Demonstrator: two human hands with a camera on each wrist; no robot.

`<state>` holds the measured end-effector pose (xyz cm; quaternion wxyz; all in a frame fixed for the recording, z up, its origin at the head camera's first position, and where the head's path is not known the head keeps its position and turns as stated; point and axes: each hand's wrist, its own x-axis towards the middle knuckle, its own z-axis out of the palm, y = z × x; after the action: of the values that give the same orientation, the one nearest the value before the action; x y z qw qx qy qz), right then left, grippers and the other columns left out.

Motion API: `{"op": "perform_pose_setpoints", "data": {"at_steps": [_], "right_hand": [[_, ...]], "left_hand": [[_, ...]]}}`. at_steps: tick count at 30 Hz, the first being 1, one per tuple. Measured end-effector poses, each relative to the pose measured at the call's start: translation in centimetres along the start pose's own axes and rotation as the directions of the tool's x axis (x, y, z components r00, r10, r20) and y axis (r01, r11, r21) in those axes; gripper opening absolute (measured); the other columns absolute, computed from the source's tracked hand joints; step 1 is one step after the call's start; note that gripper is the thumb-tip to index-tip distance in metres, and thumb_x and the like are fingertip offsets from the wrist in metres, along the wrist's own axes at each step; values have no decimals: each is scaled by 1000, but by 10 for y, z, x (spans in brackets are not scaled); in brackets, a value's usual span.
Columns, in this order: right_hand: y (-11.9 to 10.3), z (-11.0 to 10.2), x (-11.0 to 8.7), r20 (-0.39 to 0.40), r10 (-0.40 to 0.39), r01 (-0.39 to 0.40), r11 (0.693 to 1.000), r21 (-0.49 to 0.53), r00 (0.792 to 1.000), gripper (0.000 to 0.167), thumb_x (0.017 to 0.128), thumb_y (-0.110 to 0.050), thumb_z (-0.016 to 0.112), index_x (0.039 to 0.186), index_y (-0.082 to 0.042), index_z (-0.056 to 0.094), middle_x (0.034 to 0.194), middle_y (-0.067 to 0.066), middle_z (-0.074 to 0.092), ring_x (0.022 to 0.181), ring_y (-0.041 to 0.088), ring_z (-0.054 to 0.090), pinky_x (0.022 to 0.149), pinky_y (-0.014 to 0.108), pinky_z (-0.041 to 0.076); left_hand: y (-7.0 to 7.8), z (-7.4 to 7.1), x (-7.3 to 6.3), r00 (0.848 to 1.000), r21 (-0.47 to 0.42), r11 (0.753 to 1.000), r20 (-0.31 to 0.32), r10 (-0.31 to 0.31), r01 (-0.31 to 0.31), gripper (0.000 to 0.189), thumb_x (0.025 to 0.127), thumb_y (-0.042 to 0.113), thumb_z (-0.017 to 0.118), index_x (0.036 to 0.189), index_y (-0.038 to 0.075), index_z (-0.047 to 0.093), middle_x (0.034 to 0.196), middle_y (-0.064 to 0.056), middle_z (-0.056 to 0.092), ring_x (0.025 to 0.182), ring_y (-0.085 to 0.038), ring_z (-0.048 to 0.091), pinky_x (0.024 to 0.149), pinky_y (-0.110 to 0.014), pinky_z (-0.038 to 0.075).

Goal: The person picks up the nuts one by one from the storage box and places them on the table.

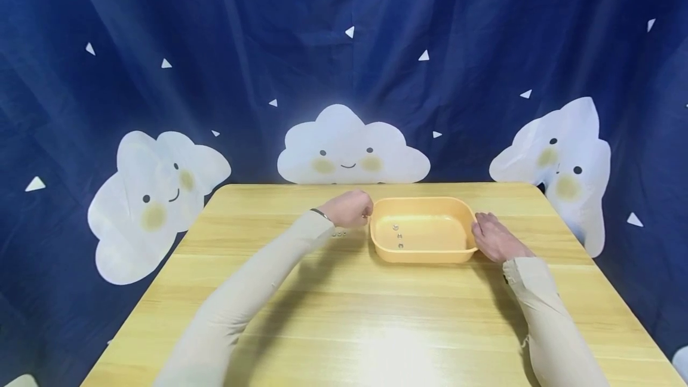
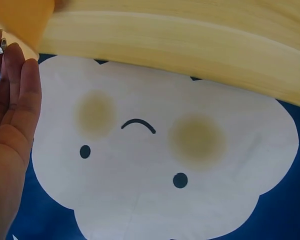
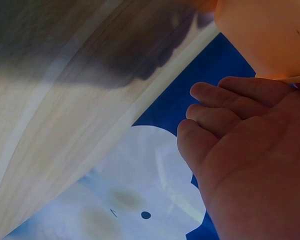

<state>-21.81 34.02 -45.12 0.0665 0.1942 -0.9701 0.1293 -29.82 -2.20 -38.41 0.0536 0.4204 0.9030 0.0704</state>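
A small silver metal nut (image 2: 1,47) is pinched between the thumb and forefinger of my left hand (image 1: 348,209), just off the left rim of a yellow-orange plastic basin (image 1: 424,257). Inside that basin, toward its left side, lie three small shiny metal pieces (image 1: 399,236). A few similar small metal pieces (image 1: 338,233) sit on the table below my left wrist. At the basin's right end, my right hand (image 1: 500,239) holds the rim. Its other fingers (image 3: 215,120) are loosely bent beside the outer wall; the thumb is mostly hidden in the right wrist view.
The basin stands on a light wood-grain table (image 1: 344,309), toward the far edge. Behind it hangs a dark blue curtain (image 1: 301,28) with white triangles and smiling clouds (image 1: 349,148). A bright glare spot shows on the table's near part.
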Motion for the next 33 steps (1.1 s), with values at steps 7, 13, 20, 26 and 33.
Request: {"op": "perform_pose_setpoints", "data": {"at_steps": [7, 13, 20, 26, 33], "right_hand": [[2, -2, 1, 30, -3, 3, 1000, -15, 1000, 40, 103, -3, 32, 122, 28, 50, 132, 52, 49, 131, 66, 45, 117, 67, 34], [6, 0, 1, -12, -106, 104, 988, -113, 994, 27, 98, 3, 38, 109, 21, 55, 123, 50, 55, 122, 64, 53, 113, 66, 40], [6, 0, 3, -71, -193, 176, 966, -190, 979, 15, 93, 6, 45, 97, 15, 56, 113, 46, 59, 113, 61, 59, 108, 65, 46], [3, -2, 5, 8, 16, -17, 1000, 15, 1000, 40, 104, -3, 32, 122, 28, 50, 131, 52, 50, 129, 65, 46, 116, 67, 36], [3, 1, 3, 27, 80, -82, 993, 87, 996, 48, 106, -7, 28, 130, 31, 43, 135, 53, 46, 133, 66, 42, 119, 67, 32]], "left_hand": [[-11, 3, -3, 1000, -9, 1000, -10, 13, -13, 29, 82, -6, 65, 61, 11, 55, 78, -7, 72, 65, -12, 53, 72, -27, 56], [-20, 5, -9, 1000, -21, 1000, -10, -14, 14, 20, 82, -5, 65, 68, 9, 66, 89, -7, 77, 74, -15, 66, 82, -30, 61], [-34, 10, -17, 999, -14, 999, -10, -32, 32, 15, 81, -5, 66, 70, 5, 69, 85, -9, 76, 70, -17, 62, 80, -34, 61], [-47, 16, -25, 999, -15, 999, -6, -50, 50, 14, 82, -2, 70, 71, 7, 71, 83, -7, 77, 70, -15, 65, 78, -32, 61], [-56, 24, -32, 994, -29, 994, 6, -107, 107, 9, 84, 4, 72, 76, 8, 73, 87, -7, 77, 77, -16, 68, 81, -32, 60]]}}
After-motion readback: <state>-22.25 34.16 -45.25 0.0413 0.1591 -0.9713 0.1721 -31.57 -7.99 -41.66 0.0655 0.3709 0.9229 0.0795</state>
